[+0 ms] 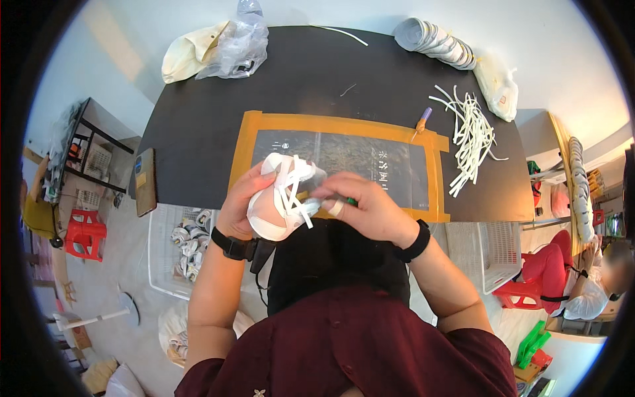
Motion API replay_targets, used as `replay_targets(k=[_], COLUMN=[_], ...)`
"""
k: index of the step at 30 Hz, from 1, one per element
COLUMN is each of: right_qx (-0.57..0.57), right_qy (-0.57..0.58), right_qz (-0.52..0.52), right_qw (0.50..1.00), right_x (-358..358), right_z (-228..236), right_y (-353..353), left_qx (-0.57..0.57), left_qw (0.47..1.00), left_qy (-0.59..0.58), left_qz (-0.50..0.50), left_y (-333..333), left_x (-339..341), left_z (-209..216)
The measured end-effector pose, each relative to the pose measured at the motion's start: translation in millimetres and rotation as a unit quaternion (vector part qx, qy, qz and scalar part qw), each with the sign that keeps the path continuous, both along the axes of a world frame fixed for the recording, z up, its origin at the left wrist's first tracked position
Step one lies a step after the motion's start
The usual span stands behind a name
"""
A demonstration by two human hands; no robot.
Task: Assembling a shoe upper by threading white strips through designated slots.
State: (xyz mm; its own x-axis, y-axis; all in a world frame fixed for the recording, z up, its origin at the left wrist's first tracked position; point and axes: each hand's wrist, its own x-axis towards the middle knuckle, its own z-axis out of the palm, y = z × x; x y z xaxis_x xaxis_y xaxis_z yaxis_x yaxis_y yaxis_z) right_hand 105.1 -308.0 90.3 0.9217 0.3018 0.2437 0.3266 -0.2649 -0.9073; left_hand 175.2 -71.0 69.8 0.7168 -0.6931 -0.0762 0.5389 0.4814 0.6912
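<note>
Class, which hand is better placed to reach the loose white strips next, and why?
Probably the right hand: it is nearer the white strips, while the left hand grips the small shoe.

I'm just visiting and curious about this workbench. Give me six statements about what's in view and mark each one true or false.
1. The left hand holds a pale shoe. True.
2. Both wrists are bare. False: a black strap circles the left wrist and a black band the right.
3. A pile of loose white laces lies on the right side of the table. True.
4. The table's surface is bright white. False: it is dark.
5. A phone lies at the table's left edge. True.
6. Every stool here is blue. False: a red stool stands off to the left.
</note>
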Motion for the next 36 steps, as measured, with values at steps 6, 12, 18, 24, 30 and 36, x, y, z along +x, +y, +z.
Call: replay_targets(k=[6,12,18,24,30,36], right_qx=[-0.019,0.148,0.158,0.071,0.146,0.231], right_qy=[0.074,0.187,0.212,0.192,0.128,0.258], right_qz=[0.032,-0.139,-0.148,-0.117,-0.087,-0.111], right_qw=[0.997,0.961,0.953,0.972,0.977,0.932], right_x=[-11,-16,-22,-29,-35,-40], right_z=[5,-9,-11,-10,-22,1], right_y=[8,20,27,23,29,28], left_qx=[-0.008,0.038,0.251,0.231,0.115,0.08], left_qw=[0.991,0.984,0.931,0.935,0.975,0.978], left_qy=[0.103,0.008,-0.104,-0.108,0.031,-0.047], left_qz=[0.085,0.175,0.242,0.246,0.186,0.186], left_y=[-14,-18,-32,-29,-37,-37], left_x=[-6,-66,-82,-84,-93,-88], left_z=[5,-6,-9,-16,-6,-17])
